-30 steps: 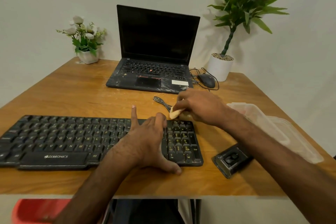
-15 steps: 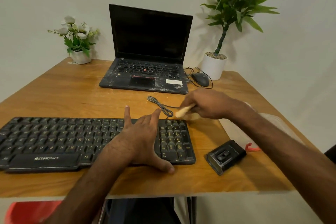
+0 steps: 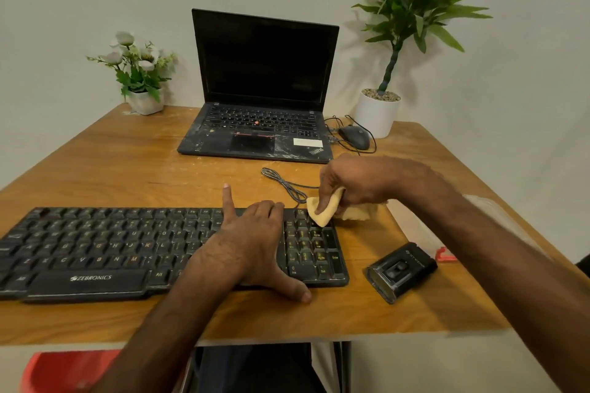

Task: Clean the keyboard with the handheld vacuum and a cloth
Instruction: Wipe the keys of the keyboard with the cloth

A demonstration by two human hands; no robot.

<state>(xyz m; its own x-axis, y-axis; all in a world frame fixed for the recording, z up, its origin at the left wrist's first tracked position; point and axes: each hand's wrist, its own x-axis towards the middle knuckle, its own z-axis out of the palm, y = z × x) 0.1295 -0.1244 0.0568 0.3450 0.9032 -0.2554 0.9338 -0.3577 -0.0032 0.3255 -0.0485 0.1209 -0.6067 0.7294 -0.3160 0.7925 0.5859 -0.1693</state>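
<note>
The black full-size plastic keyboard (image 3: 143, 249) is laid flat near the front edge of the wooden worktop (image 3: 127, 163), w/ its long axis running left–right, parallel to that edge. A folded pale-yellow cloth (image 3: 324, 210) is pressed on its far right corner, at the top of the num. pad. The grip of the right hand (image 3: 360, 182) is closed round the cloth, fingertips on top. The left hand (image 3: 255, 242) is laid on the keys just left of the num. pad w/ nothing gripped: index finger straight & pointing away, thumb over the near edge onto the worktop, prob. to steady the keyboard.

Key relation: nearly all the keys lie left of the cloth, along the long axis, while the num. pad lies directly toward the body. The right hand is the nearer one there, so a pull toward the near edge is judged the easy stroke. A sweep left would be blocked by the left hand unless it is shifted.

A small black boxy device (image 3: 400, 269), prob. the handheld vacuum, is seen just right of the keyboard, untouched. A grey cable (image 3: 284, 183) is looped just behind the cloth. Further back an open black laptop (image 3: 261, 89) & a dark mouse (image 3: 354, 136) are placed.
</note>
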